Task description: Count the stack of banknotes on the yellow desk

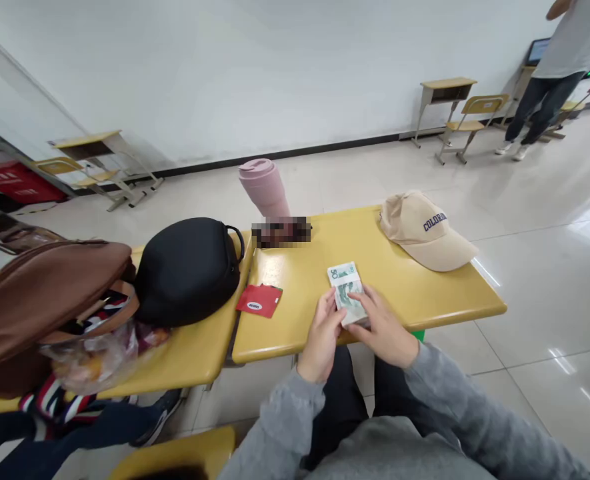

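A thick stack of banknotes (345,285) lies lengthwise at the near edge of the yellow desk (425,300). My left hand (323,333) grips the stack's near left side with curled fingers. From the other side my right hand (385,328) closes over the near right end, thumb on top. Both grey sleeves reach in from below. The near end of the stack is hidden under my fingers.
A small red card pouch (259,300) lies left of the notes. A beige cap (425,230) sits at the desk's far right, a pink tumbler (265,189) at the back. A black case (187,270) and a brown bag (39,300) fill the adjoining desk. A person (559,67) stands far right.
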### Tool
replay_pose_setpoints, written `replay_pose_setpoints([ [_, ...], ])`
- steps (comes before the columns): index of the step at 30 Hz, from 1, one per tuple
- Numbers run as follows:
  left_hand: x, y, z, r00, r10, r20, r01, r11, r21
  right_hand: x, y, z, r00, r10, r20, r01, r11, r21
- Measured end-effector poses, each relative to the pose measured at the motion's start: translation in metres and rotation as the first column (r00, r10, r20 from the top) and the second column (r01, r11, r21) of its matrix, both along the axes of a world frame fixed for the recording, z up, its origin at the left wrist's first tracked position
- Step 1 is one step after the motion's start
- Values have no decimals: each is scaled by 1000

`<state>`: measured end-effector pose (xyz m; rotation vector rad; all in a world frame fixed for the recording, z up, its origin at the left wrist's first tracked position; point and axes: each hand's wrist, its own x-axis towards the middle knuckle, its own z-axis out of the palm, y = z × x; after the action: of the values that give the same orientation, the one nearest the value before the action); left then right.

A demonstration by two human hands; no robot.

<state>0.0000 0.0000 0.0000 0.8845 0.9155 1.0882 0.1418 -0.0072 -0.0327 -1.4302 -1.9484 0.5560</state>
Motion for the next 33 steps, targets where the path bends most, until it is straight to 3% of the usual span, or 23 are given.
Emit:
replay_pose_setpoints([
  [4, -11, -24, -9, 996, -50, -70, 55, 996, 68, 4, -31, -5, 983, 56, 177, -70, 995, 72],
  [7, -21, -33, -13, 985, -80, -152, 97, 989, 114, 6, -39, -11, 952, 39, 304, -94, 982, 167],
  [10, -31, -39, -18, 924, -108, -367, 184, 967, 177, 10, -36, -18, 921, -15, 389, -105, 953, 284],
  [12, -39, -44, -22, 798, -39, -601, 240, 936, 258, 12, -33, -21, 906, -19, 422, -132, 936, 325],
  [14, -45, -47, -26, 618, 104, -779, 314, 876, 366, 15, -30, -22, 896, -6, 444, -164, 924, 344],
  [17, -51, -47, -31, 393, 276, -877, 457, 769, 447, 19, -27, -22, 888, 15, 459, -204, 909, 365],
  [20, -52, -39, -29, 281, 358, -890, 564, 689, 455, 23, -25, -21, 892, 48, 450, -247, 885, 395],
  [23, -48, -23, -23, 263, 355, -897, 643, 629, 438, 26, -24, -19, 890, 101, 445, -308, 852, 423],
  [28, -37, 13, -18, 372, 174, -912, 767, 496, 407, 30, -24, -15, 877, 201, 437, -402, 804, 437],
  [30, -32, 25, -19, 405, 87, -910, 786, 476, 395, 34, -24, -13, 880, 241, 409, -425, 785, 451],
  [33, -24, 33, -21, 476, -8, -880, 756, 514, 405, 41, -24, -12, 894, 282, 348, -427, 774, 469],
])
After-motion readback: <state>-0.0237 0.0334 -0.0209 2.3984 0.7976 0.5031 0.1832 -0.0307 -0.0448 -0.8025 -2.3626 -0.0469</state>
